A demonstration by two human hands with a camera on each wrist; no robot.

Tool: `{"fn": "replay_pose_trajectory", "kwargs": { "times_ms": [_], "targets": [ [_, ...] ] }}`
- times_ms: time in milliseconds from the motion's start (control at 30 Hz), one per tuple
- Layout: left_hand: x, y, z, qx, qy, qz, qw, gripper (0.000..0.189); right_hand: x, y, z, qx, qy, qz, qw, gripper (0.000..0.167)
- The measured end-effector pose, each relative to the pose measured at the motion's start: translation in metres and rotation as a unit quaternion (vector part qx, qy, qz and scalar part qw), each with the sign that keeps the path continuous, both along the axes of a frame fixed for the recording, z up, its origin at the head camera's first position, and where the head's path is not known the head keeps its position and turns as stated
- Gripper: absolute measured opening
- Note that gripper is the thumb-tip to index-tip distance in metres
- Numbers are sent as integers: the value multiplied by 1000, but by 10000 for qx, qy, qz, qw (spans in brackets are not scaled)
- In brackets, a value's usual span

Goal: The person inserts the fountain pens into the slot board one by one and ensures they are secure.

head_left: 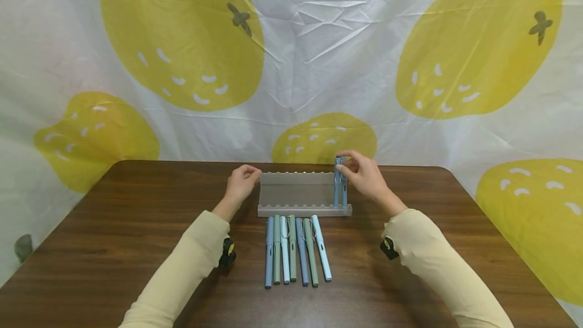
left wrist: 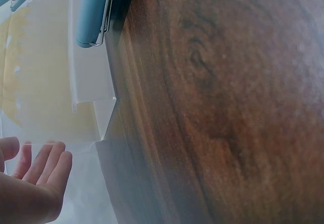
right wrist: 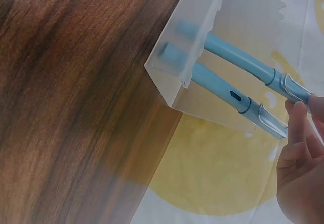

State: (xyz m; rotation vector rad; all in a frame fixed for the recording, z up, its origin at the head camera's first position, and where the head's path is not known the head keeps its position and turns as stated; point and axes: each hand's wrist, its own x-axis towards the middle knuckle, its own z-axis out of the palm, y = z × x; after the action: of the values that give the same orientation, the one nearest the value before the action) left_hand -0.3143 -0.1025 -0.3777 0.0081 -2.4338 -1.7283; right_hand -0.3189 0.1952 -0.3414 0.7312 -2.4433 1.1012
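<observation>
All seven lying pens: head only

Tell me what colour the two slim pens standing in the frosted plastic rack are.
Both slim pens are blue; the right wrist view shows it best.

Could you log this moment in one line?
right hand: pinches pen in rack | left hand: at rack's left end, contact unclear | second pen: rack's right end | seven pens: on table

Between your left hand and right hand stands a translucent rack; the right pinches an upright blue pen.
</observation>
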Motion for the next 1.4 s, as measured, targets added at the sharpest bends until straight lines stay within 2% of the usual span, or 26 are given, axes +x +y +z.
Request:
{"fn": "replay_pose_trajectory", "kwargs": {
  "times_ms": [233,500,767,1033,1067,1200,1400],
  "targets": [
    [-1,-1,-3,-5,-11,1,10000,21,-3,-1,-1,-29,-153,-31,9999,26],
    [-1,0,-3,-6,9,22,10000,21,-8,-1,-4,338,399,-291,9982,25],
    [-1,0,-3,53,-4,26,10000,20,-13,-3,-8,414,603,-337,9968,27],
    [-3,-1,-4,114,44,47,9999,20,-15,-5,-9,589,435,-520,9960,29],
    [-4,-1,-6,158,176,40,9997,20,-15,-5,-9,599,416,-545,9958,29],
    [-5,-1,-8,198,202,43,9996,19,-15,-6,-10,655,339,-671,9950,30],
    [-3,0,-4,72,-17,55,10000,20,-18,-6,-13,733,298,-858,9932,30]
  ]
}}
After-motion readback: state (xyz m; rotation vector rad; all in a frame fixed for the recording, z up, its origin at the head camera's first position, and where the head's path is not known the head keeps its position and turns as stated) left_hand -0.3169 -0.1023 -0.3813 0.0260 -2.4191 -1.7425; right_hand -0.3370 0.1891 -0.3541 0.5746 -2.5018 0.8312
